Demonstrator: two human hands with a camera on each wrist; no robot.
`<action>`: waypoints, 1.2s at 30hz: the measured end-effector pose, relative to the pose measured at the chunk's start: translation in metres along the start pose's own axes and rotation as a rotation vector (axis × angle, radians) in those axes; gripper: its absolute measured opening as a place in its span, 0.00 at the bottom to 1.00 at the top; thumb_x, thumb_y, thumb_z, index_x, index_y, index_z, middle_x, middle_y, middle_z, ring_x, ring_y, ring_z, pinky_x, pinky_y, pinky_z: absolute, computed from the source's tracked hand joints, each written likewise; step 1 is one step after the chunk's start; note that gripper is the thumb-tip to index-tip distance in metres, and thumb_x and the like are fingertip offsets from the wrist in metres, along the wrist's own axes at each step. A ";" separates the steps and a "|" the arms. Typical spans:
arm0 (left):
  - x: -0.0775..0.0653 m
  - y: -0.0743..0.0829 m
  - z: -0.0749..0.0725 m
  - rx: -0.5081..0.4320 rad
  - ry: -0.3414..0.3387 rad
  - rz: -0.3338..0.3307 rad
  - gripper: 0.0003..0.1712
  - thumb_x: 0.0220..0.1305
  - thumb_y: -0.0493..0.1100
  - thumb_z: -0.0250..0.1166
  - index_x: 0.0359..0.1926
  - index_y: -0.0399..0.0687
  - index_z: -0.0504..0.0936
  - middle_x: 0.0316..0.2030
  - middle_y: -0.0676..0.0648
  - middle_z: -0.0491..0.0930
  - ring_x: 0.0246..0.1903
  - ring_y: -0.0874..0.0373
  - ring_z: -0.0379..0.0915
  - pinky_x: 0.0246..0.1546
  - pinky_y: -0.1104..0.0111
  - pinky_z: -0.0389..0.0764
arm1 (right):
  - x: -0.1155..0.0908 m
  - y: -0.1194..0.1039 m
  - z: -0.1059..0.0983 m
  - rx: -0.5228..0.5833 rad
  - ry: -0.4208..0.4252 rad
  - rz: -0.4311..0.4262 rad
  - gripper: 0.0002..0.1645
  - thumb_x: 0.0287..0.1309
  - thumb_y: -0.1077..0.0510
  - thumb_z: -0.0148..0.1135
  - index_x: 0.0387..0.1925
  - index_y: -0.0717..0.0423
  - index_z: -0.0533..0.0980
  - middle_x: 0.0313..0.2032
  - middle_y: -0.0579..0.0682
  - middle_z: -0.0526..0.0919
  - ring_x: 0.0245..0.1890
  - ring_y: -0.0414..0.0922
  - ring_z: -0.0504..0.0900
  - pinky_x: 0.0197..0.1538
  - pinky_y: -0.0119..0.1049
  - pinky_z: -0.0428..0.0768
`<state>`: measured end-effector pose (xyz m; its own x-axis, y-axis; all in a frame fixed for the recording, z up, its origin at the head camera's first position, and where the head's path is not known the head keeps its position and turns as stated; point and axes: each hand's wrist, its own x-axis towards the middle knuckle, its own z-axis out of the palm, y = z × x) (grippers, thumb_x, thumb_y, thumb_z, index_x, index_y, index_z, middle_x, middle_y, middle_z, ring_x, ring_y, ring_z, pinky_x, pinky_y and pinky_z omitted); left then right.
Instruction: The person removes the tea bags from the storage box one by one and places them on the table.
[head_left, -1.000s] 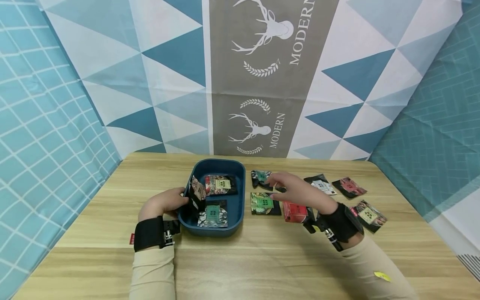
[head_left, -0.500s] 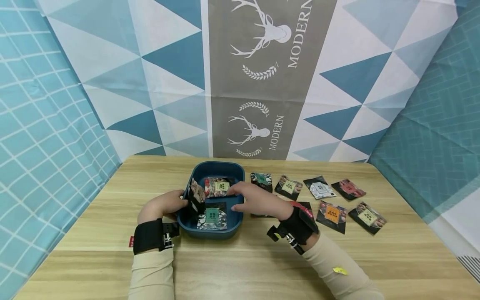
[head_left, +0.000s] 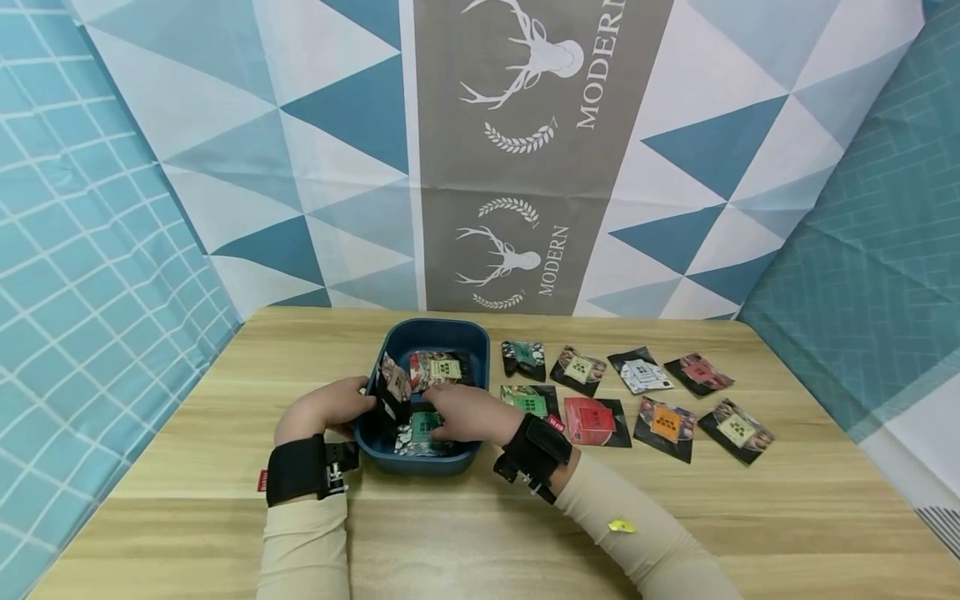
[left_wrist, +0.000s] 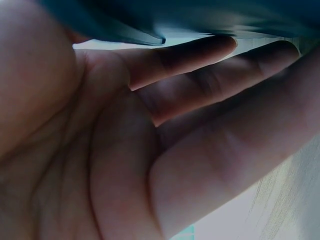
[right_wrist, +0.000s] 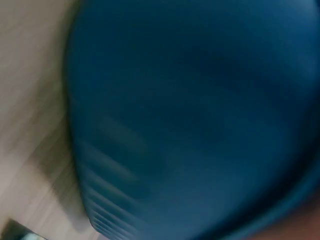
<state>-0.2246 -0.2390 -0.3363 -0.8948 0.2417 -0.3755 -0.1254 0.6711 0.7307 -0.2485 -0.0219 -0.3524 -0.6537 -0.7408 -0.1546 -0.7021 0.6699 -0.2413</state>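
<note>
A dark blue plastic bin [head_left: 431,468] stands left of the table's middle. My left hand [head_left: 335,402] holds its left rim; in the left wrist view the fingers [left_wrist: 215,85] run along the bin's outer wall, with the thumb up at the rim. Inside, a brown-labelled packet [head_left: 394,379] leans upright against the left wall. A red packet with a cream label [head_left: 442,368] lies at the back, and a teal-labelled packet [head_left: 418,432] in front. My right hand [head_left: 476,414] reaches over the right rim, fingers at the teal-labelled packet; whether they pinch it, I cannot tell.
Right of the bin lie several more flat packets in two rows. Among them are a green one [head_left: 529,402], a red one [head_left: 596,422], an orange-labelled one [head_left: 664,427] and a white-labelled one [head_left: 640,370]. A patterned cloth [head_left: 498,167] hangs behind the table.
My right hand has moved left from above the packets on the table, over the bin's right rim and down to the teal-labelled packet. My left hand stays at the left rim.
</note>
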 end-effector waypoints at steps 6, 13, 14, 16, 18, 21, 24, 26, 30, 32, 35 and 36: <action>0.000 0.001 0.000 0.000 0.003 -0.001 0.26 0.69 0.37 0.43 0.63 0.26 0.56 0.50 0.27 0.71 0.40 0.45 0.78 0.36 0.56 0.83 | 0.006 -0.003 0.010 -0.183 0.033 0.069 0.38 0.55 0.40 0.61 0.65 0.50 0.65 0.61 0.51 0.72 0.54 0.44 0.76 0.46 0.33 0.79; -0.001 0.001 0.000 -0.002 0.003 0.002 0.25 0.69 0.37 0.43 0.62 0.26 0.57 0.48 0.28 0.72 0.37 0.48 0.78 0.35 0.57 0.83 | 0.004 -0.004 0.012 -0.249 0.067 0.038 0.38 0.52 0.38 0.62 0.62 0.47 0.67 0.55 0.48 0.76 0.49 0.43 0.78 0.44 0.34 0.78; -0.001 0.001 0.000 -0.001 0.003 0.000 0.25 0.69 0.37 0.43 0.62 0.26 0.57 0.47 0.29 0.72 0.37 0.49 0.78 0.35 0.58 0.83 | 0.004 -0.004 0.012 -0.257 0.073 0.033 0.37 0.52 0.38 0.62 0.62 0.46 0.67 0.55 0.48 0.77 0.50 0.43 0.78 0.46 0.35 0.77; -0.001 0.000 0.000 -0.003 0.003 0.000 0.24 0.69 0.38 0.43 0.62 0.26 0.57 0.46 0.30 0.73 0.36 0.50 0.78 0.35 0.58 0.83 | 0.004 -0.004 0.012 -0.261 0.079 0.029 0.37 0.52 0.38 0.63 0.62 0.46 0.67 0.55 0.48 0.76 0.51 0.45 0.77 0.51 0.38 0.76; -0.001 0.000 0.000 -0.005 0.002 0.001 0.24 0.70 0.38 0.43 0.62 0.26 0.57 0.45 0.30 0.73 0.36 0.50 0.79 0.34 0.58 0.83 | 0.004 -0.004 0.012 -0.255 0.076 0.037 0.38 0.52 0.38 0.63 0.62 0.46 0.67 0.57 0.50 0.74 0.54 0.47 0.75 0.55 0.40 0.74; -0.001 0.000 0.001 -0.009 0.001 0.005 0.24 0.70 0.37 0.42 0.62 0.26 0.57 0.45 0.30 0.73 0.35 0.50 0.79 0.34 0.58 0.83 | 0.005 -0.003 0.011 -0.231 0.062 0.055 0.39 0.52 0.37 0.62 0.63 0.45 0.66 0.58 0.52 0.73 0.55 0.48 0.74 0.56 0.41 0.74; -0.001 -0.001 0.002 -0.009 0.003 0.004 0.24 0.70 0.37 0.43 0.61 0.26 0.58 0.45 0.30 0.73 0.35 0.50 0.79 0.34 0.58 0.83 | 0.006 -0.003 0.012 -0.200 0.064 0.063 0.38 0.52 0.37 0.62 0.63 0.46 0.67 0.56 0.51 0.74 0.54 0.48 0.74 0.53 0.39 0.75; -0.001 -0.001 0.002 -0.008 0.004 0.005 0.24 0.70 0.37 0.43 0.61 0.26 0.57 0.45 0.29 0.73 0.35 0.50 0.79 0.34 0.58 0.83 | 0.006 -0.002 0.013 -0.169 0.071 0.063 0.36 0.53 0.38 0.62 0.61 0.47 0.69 0.53 0.51 0.74 0.50 0.47 0.74 0.49 0.36 0.75; -0.001 -0.001 0.002 -0.013 0.014 -0.006 0.24 0.70 0.37 0.43 0.62 0.27 0.58 0.45 0.30 0.73 0.35 0.51 0.79 0.34 0.59 0.83 | 0.005 -0.002 0.012 -0.081 0.084 0.068 0.32 0.55 0.40 0.61 0.58 0.50 0.71 0.50 0.51 0.73 0.44 0.44 0.73 0.41 0.32 0.72; -0.001 0.000 0.002 -0.014 0.011 -0.012 0.24 0.70 0.37 0.43 0.62 0.27 0.57 0.45 0.30 0.73 0.35 0.51 0.79 0.34 0.59 0.83 | 0.005 -0.001 0.012 -0.023 0.081 0.076 0.31 0.56 0.41 0.61 0.59 0.50 0.70 0.52 0.51 0.72 0.45 0.43 0.73 0.42 0.31 0.72; -0.001 0.000 0.001 -0.013 0.006 -0.021 0.25 0.70 0.38 0.42 0.63 0.27 0.56 0.46 0.30 0.73 0.36 0.50 0.79 0.35 0.59 0.83 | 0.006 0.000 0.010 0.066 0.068 0.083 0.31 0.57 0.43 0.61 0.60 0.48 0.69 0.55 0.50 0.72 0.48 0.43 0.75 0.45 0.32 0.74; 0.000 0.000 0.001 -0.011 0.003 -0.021 0.25 0.70 0.38 0.42 0.64 0.26 0.55 0.47 0.29 0.73 0.37 0.49 0.79 0.35 0.58 0.83 | 0.007 0.001 0.009 0.090 0.061 0.082 0.31 0.57 0.43 0.61 0.60 0.48 0.69 0.55 0.49 0.73 0.49 0.42 0.75 0.46 0.32 0.74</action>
<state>-0.2240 -0.2385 -0.3361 -0.8933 0.2252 -0.3889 -0.1488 0.6683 0.7288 -0.2509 -0.0273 -0.3626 -0.7257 -0.6776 -0.1190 -0.6194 0.7188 -0.3156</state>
